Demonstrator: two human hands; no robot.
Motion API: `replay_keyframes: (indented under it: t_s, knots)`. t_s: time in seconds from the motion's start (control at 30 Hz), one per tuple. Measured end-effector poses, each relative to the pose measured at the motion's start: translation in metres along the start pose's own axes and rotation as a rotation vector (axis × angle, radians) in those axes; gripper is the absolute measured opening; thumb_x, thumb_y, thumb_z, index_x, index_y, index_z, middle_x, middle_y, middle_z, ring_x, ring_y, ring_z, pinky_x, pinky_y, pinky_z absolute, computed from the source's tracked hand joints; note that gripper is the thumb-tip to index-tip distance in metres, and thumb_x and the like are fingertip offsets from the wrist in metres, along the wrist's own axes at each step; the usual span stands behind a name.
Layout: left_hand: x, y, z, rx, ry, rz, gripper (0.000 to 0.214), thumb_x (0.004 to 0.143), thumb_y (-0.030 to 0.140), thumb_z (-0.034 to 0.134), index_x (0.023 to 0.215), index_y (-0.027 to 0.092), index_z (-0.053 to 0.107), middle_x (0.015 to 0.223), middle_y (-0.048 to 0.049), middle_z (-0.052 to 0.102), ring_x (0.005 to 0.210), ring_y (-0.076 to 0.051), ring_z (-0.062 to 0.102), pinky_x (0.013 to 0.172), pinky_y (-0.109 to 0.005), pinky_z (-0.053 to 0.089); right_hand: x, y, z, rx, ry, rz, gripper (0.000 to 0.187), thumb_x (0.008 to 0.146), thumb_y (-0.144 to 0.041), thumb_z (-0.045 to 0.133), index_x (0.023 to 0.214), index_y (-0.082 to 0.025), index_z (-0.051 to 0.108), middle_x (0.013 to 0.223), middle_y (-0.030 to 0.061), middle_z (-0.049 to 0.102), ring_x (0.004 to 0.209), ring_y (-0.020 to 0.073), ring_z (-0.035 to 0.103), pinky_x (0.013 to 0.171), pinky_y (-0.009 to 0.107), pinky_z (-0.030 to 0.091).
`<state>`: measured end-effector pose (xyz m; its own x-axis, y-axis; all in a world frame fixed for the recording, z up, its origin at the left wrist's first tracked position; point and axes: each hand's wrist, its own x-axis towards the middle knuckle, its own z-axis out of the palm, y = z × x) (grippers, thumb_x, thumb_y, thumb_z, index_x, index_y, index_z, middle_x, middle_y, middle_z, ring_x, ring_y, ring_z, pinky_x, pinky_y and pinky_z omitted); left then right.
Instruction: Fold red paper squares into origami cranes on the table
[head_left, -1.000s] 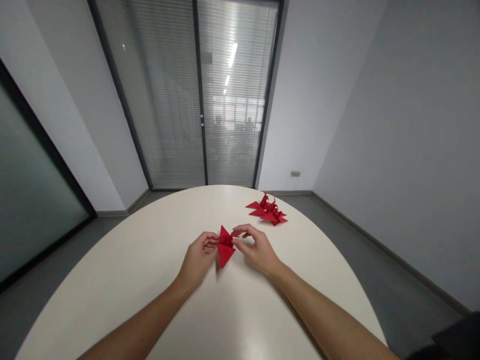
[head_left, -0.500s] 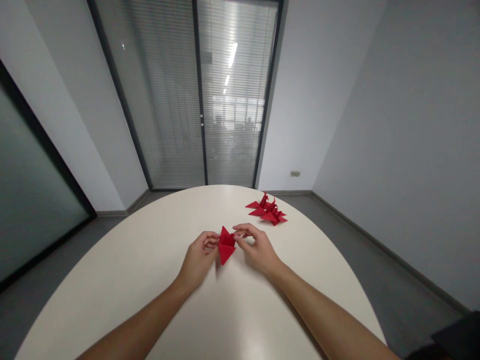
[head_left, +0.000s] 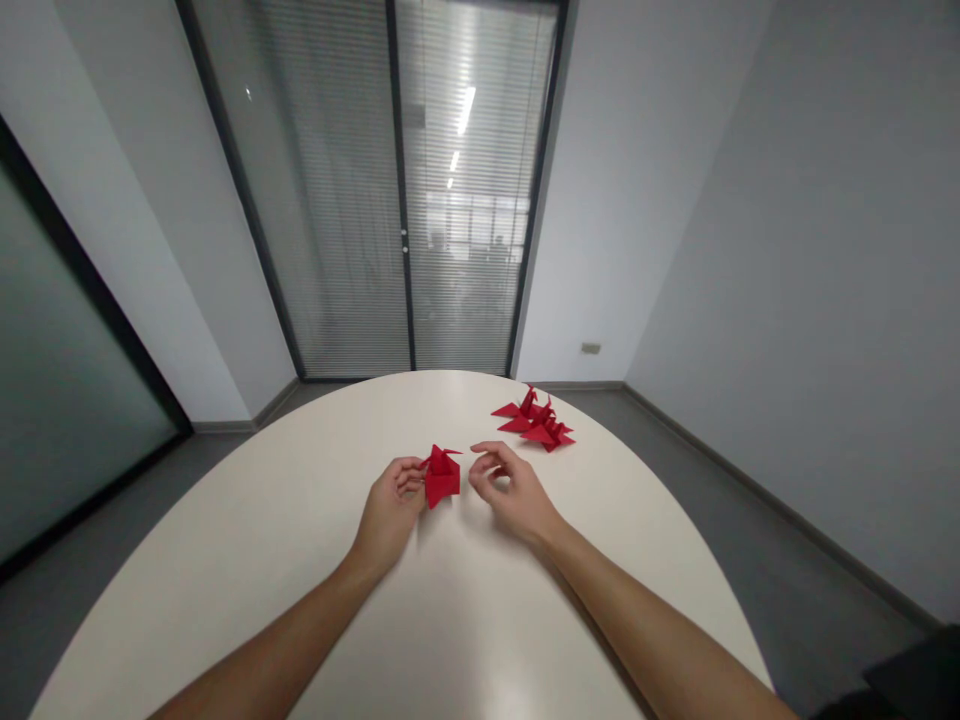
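Observation:
A red folded paper crane (head_left: 442,478) is pinched at its left side by my left hand (head_left: 394,505), just above the table. One thin point of the paper sticks out at its upper right. My right hand (head_left: 514,490) is a little to the right of the crane, apart from it, with curled fingers and nothing visible between them. Several finished-looking red paper cranes (head_left: 546,432) sit bunched together on the table beyond my right hand.
The round cream table (head_left: 465,620) spreads under both forearms. Behind it stand glass panels with blinds (head_left: 465,300) and a grey wall (head_left: 787,250). A dark object (head_left: 919,675) shows at the lower right edge.
My right hand has let go of the paper and moved slightly away. My left hand has shifted a little left and turned the paper crane. The bunched cranes have not moved.

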<state>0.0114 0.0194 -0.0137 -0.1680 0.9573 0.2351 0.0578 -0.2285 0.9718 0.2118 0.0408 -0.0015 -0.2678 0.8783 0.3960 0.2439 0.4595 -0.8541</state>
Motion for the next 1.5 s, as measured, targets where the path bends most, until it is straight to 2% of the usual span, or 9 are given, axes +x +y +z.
replay_keyframes:
  t_s: [0.13,0.33,0.57,0.77,0.93,1.07,1.2,1.37,1.5]
  knots:
    - [0.000,0.001,0.000,-0.021,-0.032,-0.013,0.035,0.065,0.032,0.076,0.093,0.019,0.060,0.083,-0.0048,0.074,0.075,-0.018,0.069,0.070,-0.029,0.053,-0.002,0.001,0.010,0.119,-0.126,0.067,0.059,0.077,-0.029,0.078,0.129,-0.022,0.051,0.097,0.0031,0.071,0.086,0.0180,0.065,0.081,0.034,0.048]
    - [-0.003,0.001,-0.002,-0.064,-0.121,-0.097,0.043,0.066,0.031,0.075,0.103,0.019,0.055,0.083,-0.0044,0.074,0.075,-0.019,0.070,0.071,-0.029,0.052,0.001,0.006,0.016,0.228,-0.110,0.076,0.049,0.080,-0.028,0.074,0.125,-0.021,0.054,0.075,-0.0045,0.064,0.071,0.0147,0.061,0.076,0.032,0.046]
    - [-0.005,0.001,-0.001,-0.074,-0.158,-0.140,0.047,0.065,0.028,0.074,0.105,0.019,0.052,0.079,-0.0029,0.074,0.071,-0.018,0.070,0.067,-0.027,0.051,-0.001,0.004,0.016,0.264,-0.157,0.100,0.051,0.080,-0.030,0.073,0.126,-0.020,0.052,0.080,-0.0028,0.064,0.072,0.0135,0.059,0.072,0.030,0.044]
    - [-0.005,-0.004,-0.003,-0.076,-0.174,-0.094,0.044,0.068,0.029,0.072,0.106,0.020,0.050,0.080,-0.0015,0.073,0.070,-0.017,0.069,0.066,-0.027,0.051,-0.004,0.006,0.021,0.211,-0.136,0.114,0.044,0.079,-0.025,0.072,0.119,-0.021,0.053,0.070,-0.0068,0.059,0.063,0.0123,0.055,0.063,0.026,0.041]
    - [-0.006,-0.010,-0.007,0.082,-0.145,0.048,0.033,0.079,0.033,0.065,0.107,0.020,0.052,0.088,-0.0043,0.071,0.080,-0.018,0.068,0.077,-0.032,0.053,-0.008,-0.001,0.017,0.037,-0.051,0.046,0.039,0.081,-0.021,0.065,0.118,-0.022,0.055,0.072,-0.0053,0.061,0.065,0.0135,0.058,0.063,0.026,0.041]
    - [-0.011,-0.012,-0.012,0.276,-0.130,0.135,0.028,0.087,0.035,0.058,0.110,0.021,0.054,0.093,-0.0061,0.070,0.086,-0.020,0.068,0.085,-0.035,0.052,-0.001,-0.014,-0.001,-0.072,0.103,-0.013,0.037,0.079,-0.022,0.063,0.115,-0.020,0.055,0.073,-0.0029,0.065,0.068,0.0160,0.061,0.066,0.027,0.045]
    - [-0.020,-0.010,-0.016,0.338,-0.166,0.163,0.027,0.088,0.035,0.057,0.112,0.022,0.054,0.095,-0.0058,0.071,0.089,-0.020,0.069,0.086,-0.035,0.051,0.002,-0.022,-0.035,-0.109,0.297,-0.040,0.027,0.077,-0.028,0.065,0.102,-0.020,0.057,0.078,0.0010,0.067,0.071,0.0182,0.063,0.067,0.029,0.047]
    - [-0.030,-0.002,-0.017,0.360,-0.168,0.156,0.026,0.088,0.036,0.056,0.109,0.022,0.056,0.086,-0.0028,0.073,0.082,-0.020,0.069,0.084,-0.034,0.050,-0.025,-0.018,-0.082,-0.208,0.503,0.083,0.022,0.072,-0.036,0.067,0.084,-0.020,0.058,0.074,0.0022,0.067,0.066,0.0181,0.060,0.063,0.028,0.045]
    - [-0.036,0.005,-0.015,0.348,-0.162,0.147,0.024,0.087,0.033,0.054,0.108,0.022,0.057,0.081,-0.0015,0.073,0.080,-0.020,0.069,0.081,-0.032,0.049,-0.056,-0.007,-0.103,-0.387,0.532,0.265,0.012,0.073,-0.032,0.063,0.075,-0.020,0.061,0.070,0.0024,0.068,0.066,0.0196,0.062,0.063,0.028,0.042]
